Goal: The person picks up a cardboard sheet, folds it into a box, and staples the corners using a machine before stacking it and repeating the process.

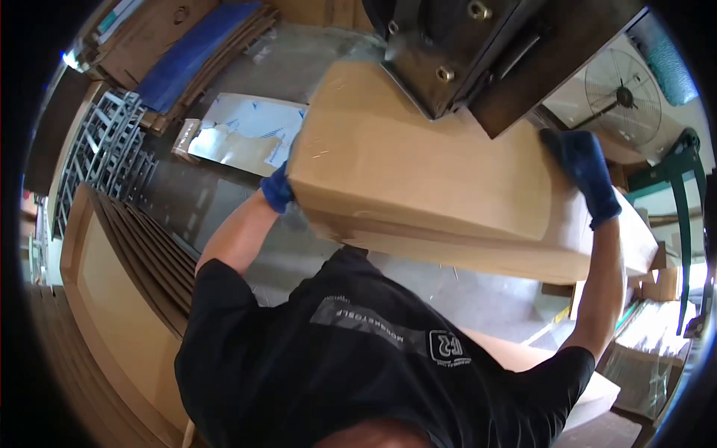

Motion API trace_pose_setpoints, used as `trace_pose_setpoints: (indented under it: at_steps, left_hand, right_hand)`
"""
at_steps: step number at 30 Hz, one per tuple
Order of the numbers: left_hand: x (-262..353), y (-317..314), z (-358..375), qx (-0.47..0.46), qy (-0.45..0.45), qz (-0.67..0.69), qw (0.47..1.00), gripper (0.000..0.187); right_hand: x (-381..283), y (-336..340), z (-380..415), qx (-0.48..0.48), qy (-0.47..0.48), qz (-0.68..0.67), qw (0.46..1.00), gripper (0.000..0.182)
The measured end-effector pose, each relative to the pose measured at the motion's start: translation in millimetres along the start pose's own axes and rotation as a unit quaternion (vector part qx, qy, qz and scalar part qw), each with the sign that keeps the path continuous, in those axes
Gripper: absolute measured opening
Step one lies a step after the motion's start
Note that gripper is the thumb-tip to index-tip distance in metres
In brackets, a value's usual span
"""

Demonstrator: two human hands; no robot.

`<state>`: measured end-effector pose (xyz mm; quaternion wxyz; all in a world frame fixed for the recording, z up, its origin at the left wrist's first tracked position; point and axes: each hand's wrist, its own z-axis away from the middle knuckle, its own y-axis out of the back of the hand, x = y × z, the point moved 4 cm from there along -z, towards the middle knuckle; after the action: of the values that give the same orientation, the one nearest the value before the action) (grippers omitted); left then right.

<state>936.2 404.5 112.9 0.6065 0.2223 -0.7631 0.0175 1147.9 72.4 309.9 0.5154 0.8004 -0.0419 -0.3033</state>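
A large brown cardboard box (418,157) spans the middle of the view, held between my two blue-gloved hands. My left hand (278,188) presses against its left end, with most of the fingers hidden behind the edge. Around the box's right end, my right hand (586,172) holds the far upper edge, its fingertips partly out of sight. Dark metal machinery (478,56) with bolts overhangs the far side of the box; whether they touch is unclear.
Stacked cardboard sheets (123,291) stand at the left, near a metal rack (104,149). A film-covered metal sheet (246,131) lies beyond my left hand. A round fan (624,97) and green frame (680,172) are at the right; another pale board or box (590,403) is low right.
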Motion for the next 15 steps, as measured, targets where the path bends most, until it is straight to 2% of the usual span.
trace_pose_setpoints:
  at_steps: [2, 4, 6, 8, 9, 10, 11, 12, 13, 15]
  left_hand:
    - [14, 23, 11, 0.001, 0.019, -0.047, 0.999, 0.059]
    - [37, 48, 17, -0.001, 0.024, -0.085, 0.996, 0.060]
    - [69, 79, 25, 0.009, 0.025, -0.102, 0.994, 0.061]
    - [144, 94, 33, 0.021, -0.038, 0.008, 0.999, 0.063]
    - [187, 74, 38, -0.021, -0.085, 0.103, 0.991, 0.063]
    - [222, 30, 39, -0.124, -0.124, 0.156, 0.972, 0.064]
    - [236, -20, 37, -0.303, -0.150, 0.130, 0.932, 0.065]
    - [229, -71, 32, -0.350, -0.213, 0.022, 0.912, 0.068]
    - [221, -122, 28, -0.385, -0.286, -0.076, 0.874, 0.071]
    - [148, -214, 19, -0.280, -0.345, -0.165, 0.880, 0.064]
  right_hand:
    - [-27, -10, 5, 0.056, 0.073, 0.145, 0.985, 0.029]
    - [-28, -2, 5, 0.043, 0.046, 0.173, 0.983, 0.033]
    - [-47, -14, 31, 0.075, 0.034, 0.193, 0.978, 0.042]
    - [-64, -52, 53, 0.120, 0.034, 0.200, 0.972, 0.047]
    - [-77, -79, 59, 0.075, -0.036, 0.201, 0.976, 0.049]
    - [-89, -112, 62, 0.054, -0.013, 0.143, 0.988, 0.051]
    - [-115, -144, 59, -0.023, -0.037, 0.070, 0.997, 0.050]
    - [-129, -179, 55, -0.047, -0.029, 0.002, 0.998, 0.045]
    - [-141, -219, 55, -0.052, -0.008, -0.078, 0.996, 0.040]
    - [-155, -300, 47, -0.057, 0.017, -0.233, 0.971, 0.033]
